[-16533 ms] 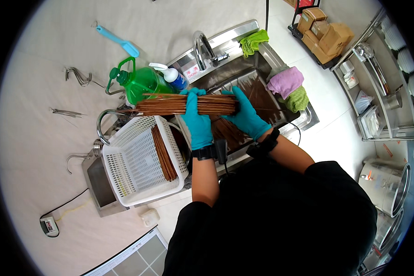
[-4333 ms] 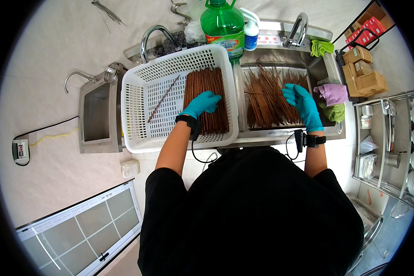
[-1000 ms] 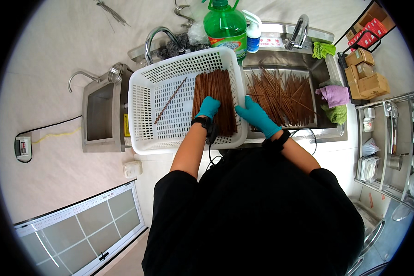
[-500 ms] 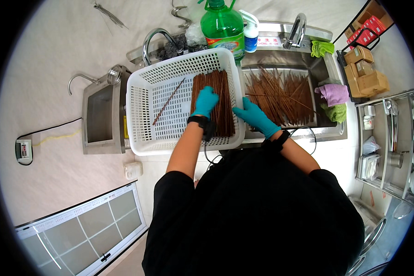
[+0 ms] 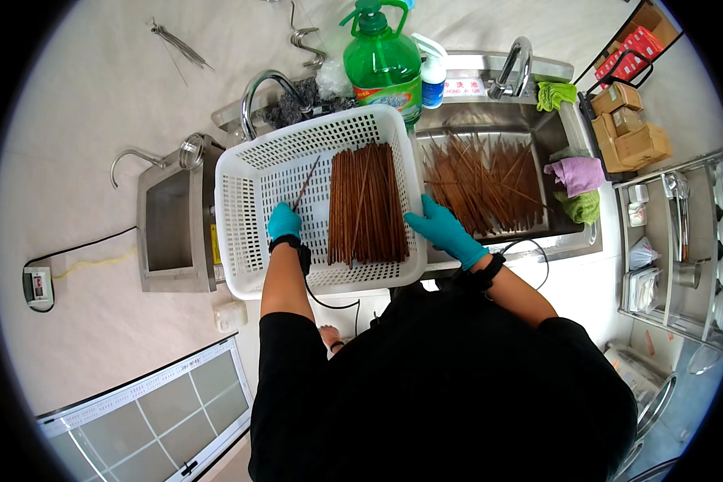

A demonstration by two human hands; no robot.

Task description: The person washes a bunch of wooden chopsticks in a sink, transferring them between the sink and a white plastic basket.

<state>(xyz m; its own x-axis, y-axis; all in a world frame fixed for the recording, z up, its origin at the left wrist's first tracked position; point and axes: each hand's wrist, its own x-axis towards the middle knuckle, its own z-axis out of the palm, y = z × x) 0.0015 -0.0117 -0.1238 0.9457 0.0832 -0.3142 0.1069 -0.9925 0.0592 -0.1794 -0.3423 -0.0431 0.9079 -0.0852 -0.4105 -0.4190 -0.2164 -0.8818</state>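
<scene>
My left hand [image 5: 283, 222], in a teal glove, is curled over the lower part of a loose brown stick [image 5: 309, 178] inside the white perforated basket [image 5: 238, 201]. A long bundle of brown sticks [image 5: 365, 205] lies side by side in the basket's right half. At the basket's right rim, my right hand [image 5: 446, 230], also gloved, grips the side. Right of it, more brown sticks [image 5: 482, 181] lie loosely crisscrossed in a steel sink [image 5: 548, 119].
A green jug [image 5: 381, 72] and spray bottle [image 5: 430, 76] stand behind. Cloths [image 5: 574, 177] hang over the sink's right edge. A small sink [image 5: 165, 217] is at left. Cartons [image 5: 631, 140] and a steel rack [image 5: 675, 249] are at right.
My left hand has moved left off the stick bundle to the loose stick. My right hand stays at the basket rim. The whole scene sits slightly lower in view.
</scene>
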